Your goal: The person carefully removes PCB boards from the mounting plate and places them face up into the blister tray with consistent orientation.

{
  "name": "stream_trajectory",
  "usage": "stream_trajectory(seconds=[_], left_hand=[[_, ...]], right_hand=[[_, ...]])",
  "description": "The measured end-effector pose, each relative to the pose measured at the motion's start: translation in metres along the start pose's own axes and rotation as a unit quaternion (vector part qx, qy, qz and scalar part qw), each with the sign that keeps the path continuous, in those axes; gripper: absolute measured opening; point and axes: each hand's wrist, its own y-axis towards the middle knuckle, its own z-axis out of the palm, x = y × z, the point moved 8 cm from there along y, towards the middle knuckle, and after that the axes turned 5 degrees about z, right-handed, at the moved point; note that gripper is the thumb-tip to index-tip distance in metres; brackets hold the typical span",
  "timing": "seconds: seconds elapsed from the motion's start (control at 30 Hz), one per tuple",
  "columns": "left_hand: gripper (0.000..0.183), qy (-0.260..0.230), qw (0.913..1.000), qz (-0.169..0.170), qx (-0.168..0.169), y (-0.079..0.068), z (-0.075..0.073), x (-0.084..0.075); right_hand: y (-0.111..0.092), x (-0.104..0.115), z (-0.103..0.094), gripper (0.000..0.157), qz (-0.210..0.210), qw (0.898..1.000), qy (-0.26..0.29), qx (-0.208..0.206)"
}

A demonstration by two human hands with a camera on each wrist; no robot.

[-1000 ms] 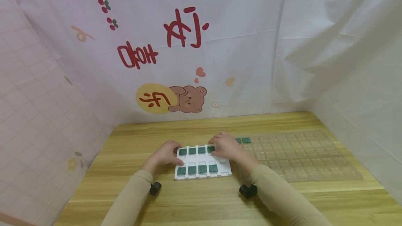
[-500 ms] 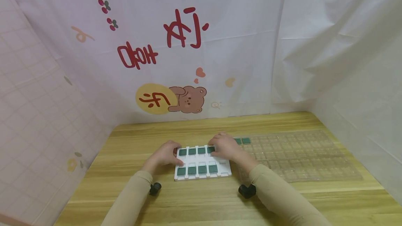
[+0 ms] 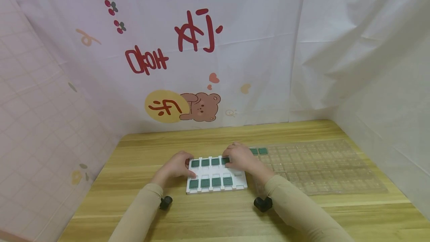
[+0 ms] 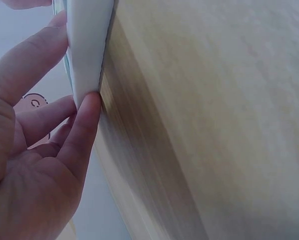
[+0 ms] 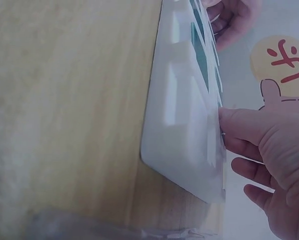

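Note:
A white slotted tray (image 3: 209,173) lies on the wooden table, holding two rows of square green circuit chips (image 3: 216,182) with comb-like edges. My left hand (image 3: 178,164) grips the tray's left end, thumb and fingers apart along its edge; in the left wrist view the fingertips (image 4: 91,102) are at the tray's corner. My right hand (image 3: 240,157) is over the tray's far right part, thumb and index finger around the partly covered fourth chip (image 3: 225,160) of the back row. In the right wrist view its thumb (image 5: 234,120) reaches the tray's top; its other fingers are curled.
To the right lies a wide clear plastic tray (image 3: 312,167) with many compartments; two green chips (image 3: 263,151) show in its far left corner, one partly hidden by my hand. A black wrist device (image 3: 263,204) sits under each forearm. Printed white cloth (image 3: 262,47) walls the table.
Both hands, the white tray and its chips have stayed nearly where they were. The head view has shifted only very slightly.

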Motion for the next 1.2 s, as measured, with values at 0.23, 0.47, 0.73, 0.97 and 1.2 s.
stream_trajectory(seconds=[0.23, 0.47, 0.73, 0.97, 1.2], left_hand=[[0.073, -0.001, 1.0, -0.003, -0.002, -0.0003, 0.0001, 0.0001], [0.07, -0.002, 0.9999, 0.01, 0.001, -0.0006, 0.0004, -0.0002], [0.065, 0.002, 0.9999, 0.013, -0.002, 0.0003, 0.0007, -0.0005], [0.065, 0.0, 0.9998, 0.021, 0.0, 0.0001, 0.0007, -0.0016], [0.063, 0.0, 0.9997, 0.026, 0.0, -0.0009, -0.0008, -0.0034]], right_hand=[[0.001, 0.0004, 0.0001, 0.03, -0.002, 1.0, 0.001, 0.0], [0.0015, 0.0022, -0.001, 0.028, -0.013, 1.0, -0.001, -0.005], [0.0029, -0.0001, 0.0026, 0.027, -0.015, 1.0, -0.007, -0.003], [0.0019, 0.0021, -0.0018, 0.027, -0.016, 1.0, 0.002, -0.005], [0.0017, 0.0033, -0.0047, 0.027, -0.014, 1.0, 0.011, -0.007]])
